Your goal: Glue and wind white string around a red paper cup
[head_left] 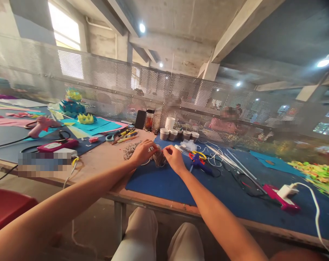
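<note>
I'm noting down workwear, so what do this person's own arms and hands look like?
The left forearm and right forearm are bare, with no sleeve in view. The left hand and right hand are ungloved. No watch or bracelet shows; whether rings are worn can't be made out.

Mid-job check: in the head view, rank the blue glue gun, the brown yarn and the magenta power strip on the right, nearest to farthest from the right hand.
From the right hand:
1. Brown yarn: at the fingertips, on their left.
2. Blue glue gun: just to the right.
3. Magenta power strip: far right, near the table edge.
</note>
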The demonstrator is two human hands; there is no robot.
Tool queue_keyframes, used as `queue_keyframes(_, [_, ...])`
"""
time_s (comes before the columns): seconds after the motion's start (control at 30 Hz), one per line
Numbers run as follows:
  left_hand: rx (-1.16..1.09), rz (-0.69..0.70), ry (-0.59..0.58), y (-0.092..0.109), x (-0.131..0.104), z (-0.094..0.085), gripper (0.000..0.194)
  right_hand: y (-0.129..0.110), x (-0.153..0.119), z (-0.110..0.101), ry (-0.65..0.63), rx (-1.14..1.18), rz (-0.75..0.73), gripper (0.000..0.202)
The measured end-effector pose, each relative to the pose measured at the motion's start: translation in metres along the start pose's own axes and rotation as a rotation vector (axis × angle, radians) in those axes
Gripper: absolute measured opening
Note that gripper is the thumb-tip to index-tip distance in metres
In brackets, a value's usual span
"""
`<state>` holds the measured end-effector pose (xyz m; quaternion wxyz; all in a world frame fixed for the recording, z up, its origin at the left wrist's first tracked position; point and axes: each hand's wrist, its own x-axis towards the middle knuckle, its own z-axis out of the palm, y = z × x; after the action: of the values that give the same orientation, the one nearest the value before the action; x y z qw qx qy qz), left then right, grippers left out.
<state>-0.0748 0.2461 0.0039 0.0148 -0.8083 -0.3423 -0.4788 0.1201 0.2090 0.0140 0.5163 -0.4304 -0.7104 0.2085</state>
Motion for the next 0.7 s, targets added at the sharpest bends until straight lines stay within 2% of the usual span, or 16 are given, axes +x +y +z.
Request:
queue_keyframes(0.17, [0.081, -0.021, -0.016, 0.004, -0.001, -0.002, 0.006, -0.006, 0.001, -0.003, -0.071, 0.195, 0.124, 0.011])
queue_keyframes(0.4, [0.128, -0.105, 0.056, 0.007, 0.000, -0.006, 0.008, -0.013, 0.002, -0.015, -0.167, 0.415, 0.197, 0.025])
queue_keyframes(0.5, [0.116, -0.150, 0.090, 0.007, 0.000, -0.008, 0.007, -0.013, 0.003, -0.021, -0.143, 0.447, 0.195, 0.030])
queue_keyframes(0.7, [0.031, -0.234, 0.191, 0.003, 0.001, -0.010, 0.005, -0.017, 0.007, -0.028, -0.073, 0.523, 0.161, 0.025])
